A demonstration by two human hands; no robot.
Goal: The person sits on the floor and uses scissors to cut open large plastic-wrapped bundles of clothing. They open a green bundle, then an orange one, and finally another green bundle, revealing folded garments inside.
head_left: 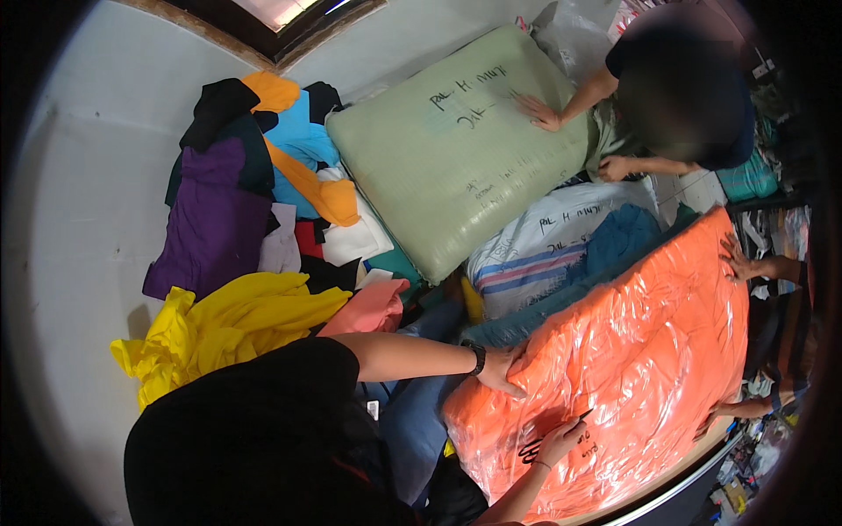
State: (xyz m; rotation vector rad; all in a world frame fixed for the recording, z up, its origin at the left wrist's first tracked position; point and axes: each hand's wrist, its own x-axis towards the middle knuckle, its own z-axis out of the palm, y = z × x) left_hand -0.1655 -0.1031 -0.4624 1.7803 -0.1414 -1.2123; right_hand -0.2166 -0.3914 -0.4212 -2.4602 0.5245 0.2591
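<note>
Left hand [502, 370] is pressing flat on the near corner of the orange bale [614, 351] — fingers spread wide, palm down, nothing gripped, black wristband [474, 357] showing on the wrist. Right hand [555, 441] is closing its fingers around a dark marker [561, 430], tip touching the clear plastic wrap low on the bale's near face, where dark scrawl is already showing. The orange bale is lying tilted across the lower right, resting against a blue bundle [618, 241] and a white striped sack [535, 254], its far edge near a table rim [693, 469].

Risks, as a judgement: the plastic is looking slick and crinkled, so the marker tip could be skidding or smearing the fresh ink under the heel of the hand. The bale is sitting on a soft uneven pile — if the left hand is easing off, it could be sliding toward the table rim. A second person's hand [735, 261] is pushing on the far top corner and another hand [706, 427] is at the lower edge; any shove from there is jolting the writing surface. A person in a dark top is leaning on the big green bale [456, 149] with one hand [537, 111] — that bale is sloping toward the orange one and could be slipping down. Loose cloth [237, 320], yellow and purple, is piling at the left
</note>
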